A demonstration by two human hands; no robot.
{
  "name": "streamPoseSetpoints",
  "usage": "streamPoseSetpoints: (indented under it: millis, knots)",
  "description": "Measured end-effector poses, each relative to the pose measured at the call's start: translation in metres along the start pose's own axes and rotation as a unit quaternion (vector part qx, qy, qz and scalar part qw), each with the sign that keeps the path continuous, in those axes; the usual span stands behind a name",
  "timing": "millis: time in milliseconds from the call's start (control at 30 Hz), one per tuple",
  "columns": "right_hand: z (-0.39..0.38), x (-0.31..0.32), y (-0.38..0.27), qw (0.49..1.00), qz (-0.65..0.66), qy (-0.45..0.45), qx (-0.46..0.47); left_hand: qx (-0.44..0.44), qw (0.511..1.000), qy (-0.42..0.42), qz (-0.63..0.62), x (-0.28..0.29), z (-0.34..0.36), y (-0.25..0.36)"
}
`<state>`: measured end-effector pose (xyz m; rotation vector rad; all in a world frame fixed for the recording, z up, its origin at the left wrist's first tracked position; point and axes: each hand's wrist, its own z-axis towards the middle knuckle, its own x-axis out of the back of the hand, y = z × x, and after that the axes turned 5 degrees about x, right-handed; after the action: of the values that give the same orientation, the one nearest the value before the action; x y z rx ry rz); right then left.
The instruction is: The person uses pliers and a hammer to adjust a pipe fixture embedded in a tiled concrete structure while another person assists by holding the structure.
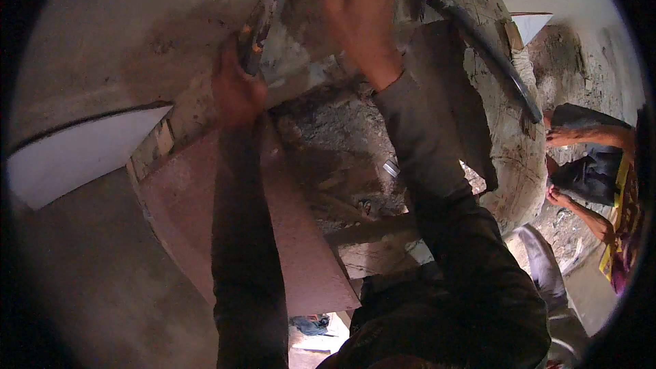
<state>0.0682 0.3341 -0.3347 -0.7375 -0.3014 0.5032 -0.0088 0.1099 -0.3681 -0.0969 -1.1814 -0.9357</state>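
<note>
My left hand [239,89] is wrapped round a long, grimy metal tool [270,10] with a bright red part at its top. My right hand [359,24] is raised beside that red part, fingers curled; what they hold is too hidden to name. A dark bar [488,58] lies slanted on the worn, plastered wooden surface [512,171] to the right of my hands. Below them, between my forearms, is a rough opening full of rubble [321,150].
A reddish-brown board [178,198] lies at lower left, with a white panel [75,154] beyond. At far right, another person's two arms [594,137] show among dark cloth [588,178]. A small white triangular piece [529,24] sticks out at upper right; a grey trouser leg [540,266] shows below.
</note>
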Motion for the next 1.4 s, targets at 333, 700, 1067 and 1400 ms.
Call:
streamPoseSetpoints:
  millis: [333, 700, 1067, 1400]
  knots:
    - [0.021, 0.011, -0.014, 0.996, 0.010, -0.076, -0.049, 0.015, 0.999, -0.007, -0.039, 0.005, 0.007, 0.014]
    - [0.024, 0.006, -0.009, 0.994, -0.075, -0.073, -0.031, 0.040, 0.999, -0.012, 0.000, 0.002, 0.011, 0.016]
    - [0.017, 0.004, -0.019, 0.996, -0.026, 0.002, -0.086, -0.008, 1.000, 0.014, -0.009, -0.001, 0.006, 0.002]
    - [0.000, 0.100, 0.010, 0.951, -0.287, -0.111, 0.043, 0.020, 0.998, -0.006, -0.060, -0.006, 0.014, 0.006]
